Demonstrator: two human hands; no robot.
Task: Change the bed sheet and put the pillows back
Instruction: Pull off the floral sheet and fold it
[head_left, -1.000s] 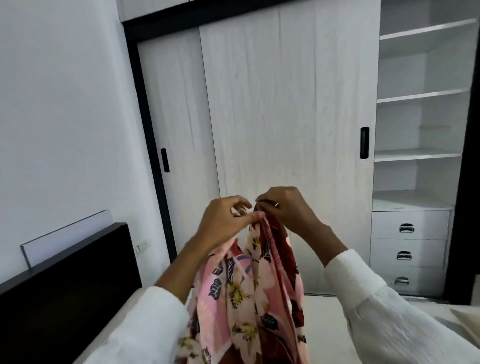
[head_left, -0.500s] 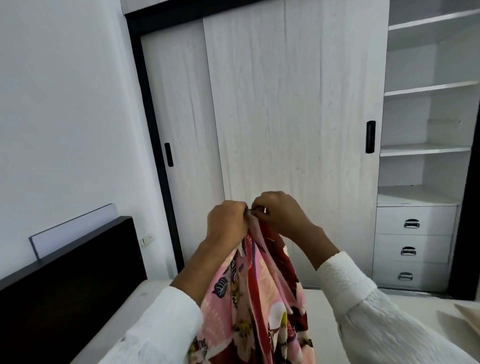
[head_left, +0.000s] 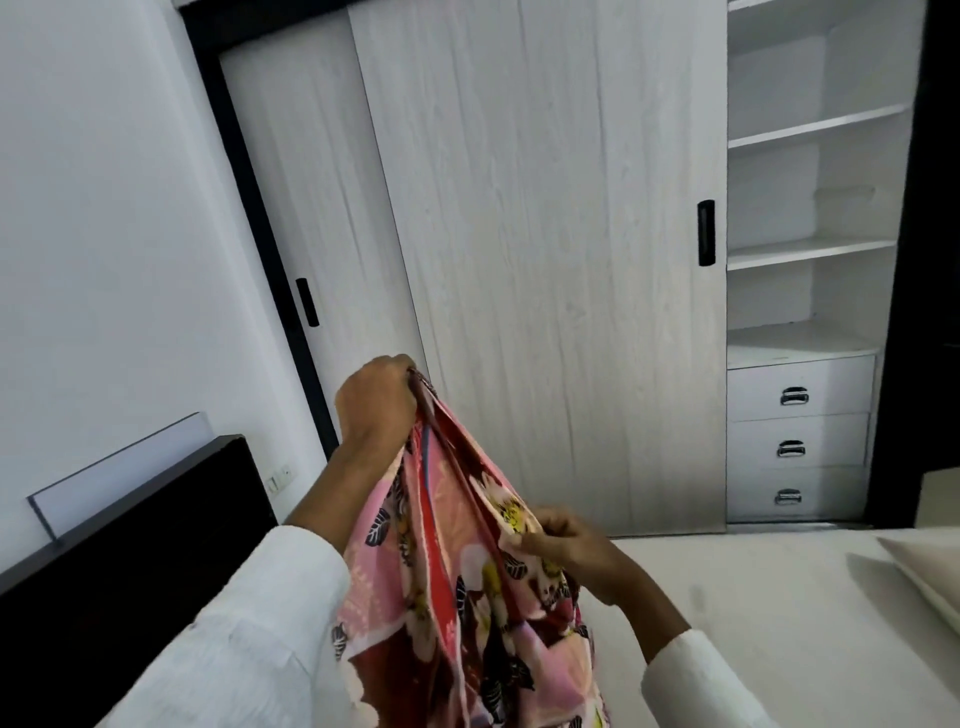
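Note:
A pink and red floral bed sheet (head_left: 447, 566) hangs bunched in front of me above the bare white mattress (head_left: 753, 587). My left hand (head_left: 376, 402) grips its top corner, held up at chest height. Lower down, my right hand (head_left: 566, 540) pinches an edge of the sheet between thumb and fingers. A cream pillow (head_left: 930, 566) shows partly at the right edge, lying on the mattress.
The black headboard (head_left: 130, 545) runs along the left with a white panel (head_left: 119, 470) behind it. Straight ahead stands a white wardrobe with sliding doors (head_left: 545, 260), open shelves (head_left: 810, 249) and three drawers (head_left: 795, 441) at the right.
My right hand let go of the top corner and slid down the sheet's edge to a lower grip. My left hand kept the corner and moved left and up slightly.

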